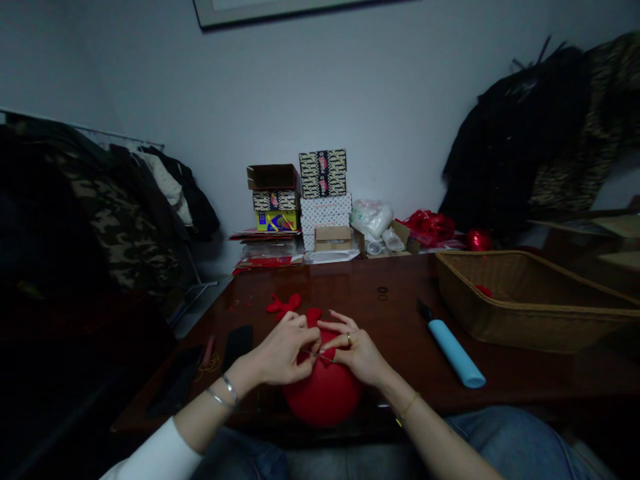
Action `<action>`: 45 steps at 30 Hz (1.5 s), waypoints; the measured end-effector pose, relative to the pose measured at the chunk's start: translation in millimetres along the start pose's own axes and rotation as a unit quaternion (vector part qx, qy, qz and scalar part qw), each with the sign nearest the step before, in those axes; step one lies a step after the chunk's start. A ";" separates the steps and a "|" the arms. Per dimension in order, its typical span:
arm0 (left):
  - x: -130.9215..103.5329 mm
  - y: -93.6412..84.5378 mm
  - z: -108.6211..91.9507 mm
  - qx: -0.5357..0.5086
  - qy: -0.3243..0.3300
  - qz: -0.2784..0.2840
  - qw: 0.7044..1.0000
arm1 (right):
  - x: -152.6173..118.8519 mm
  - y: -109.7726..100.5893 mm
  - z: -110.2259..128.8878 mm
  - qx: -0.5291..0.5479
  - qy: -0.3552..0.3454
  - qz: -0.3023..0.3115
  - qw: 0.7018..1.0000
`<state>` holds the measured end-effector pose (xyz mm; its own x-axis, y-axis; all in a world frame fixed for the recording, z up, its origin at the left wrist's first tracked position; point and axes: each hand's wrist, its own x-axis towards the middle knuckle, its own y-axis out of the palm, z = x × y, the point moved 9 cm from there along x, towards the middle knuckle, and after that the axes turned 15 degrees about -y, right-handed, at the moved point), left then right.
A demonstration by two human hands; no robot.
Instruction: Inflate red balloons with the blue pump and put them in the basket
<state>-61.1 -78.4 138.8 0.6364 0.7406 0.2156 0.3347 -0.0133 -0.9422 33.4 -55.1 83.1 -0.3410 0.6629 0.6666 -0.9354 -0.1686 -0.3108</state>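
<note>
A round red thing (324, 395), smooth and ball-like, rests at the front edge of the table in front of me; I cannot make out its exact kind. Over its top, my left hand (287, 347) is closed, pinching a thin cord (323, 358). From the other side my right hand (361, 353) pinches the same cord between thumb and forefinger, its other fingers stretched across the red top. Red petal-like pieces (284, 305) lie just beyond my left hand. Where the cord meets the red thing is partly hidden by my fingers.
On the brown table (400, 333) lie a blue-handled tool (456, 353), a wicker basket (540, 310), small dark rings (383, 291) and a dark flat object (238, 343). Stacked boxes (325, 213) and plastic bags (373, 219) line the back. Clothes (125, 200) hang at left.
</note>
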 end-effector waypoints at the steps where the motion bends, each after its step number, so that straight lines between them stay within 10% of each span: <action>1: -1.6 1.0 -0.7 0.006 0.000 -0.008 1.000 | -0.5 -1.4 -2.2 0.001 0.003 -0.011 1.000; 8: -17.2 19.9 8.4 -0.196 -0.011 -0.053 0.979 | -4.1 -5.2 -13.5 -0.001 0.019 -0.087 0.996; 15: -11.7 30.9 64.9 -0.497 -0.119 -0.087 0.855 | -8.2 -4.8 -7.2 -0.026 0.029 -0.136 0.990; 22: -4.4 42.6 76.0 -0.533 -0.270 -0.085 0.797 | -12.7 0.1 -5.4 -0.032 0.025 -0.159 0.986; 35: -17.2 51.4 95.6 -0.602 -0.327 -0.139 0.715 | -12.6 -0.3 -17.3 -0.031 0.040 -0.164 0.985; 38: -13.8 50.9 83.8 -0.606 -0.292 -0.119 0.730 | -12.2 1.6 -14.8 -0.055 0.047 -0.160 0.984; 45: -12.8 29.5 68.5 -0.324 -0.233 -0.181 0.899 | -11.0 8.7 -8.3 -0.123 0.055 -0.139 0.981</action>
<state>-106.9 -42.2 90.7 0.0946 0.9742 0.2048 0.8921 0.0083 -0.4518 29.8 -57.8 67.5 -0.0502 0.7348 0.6764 -0.9351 0.2034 -0.2903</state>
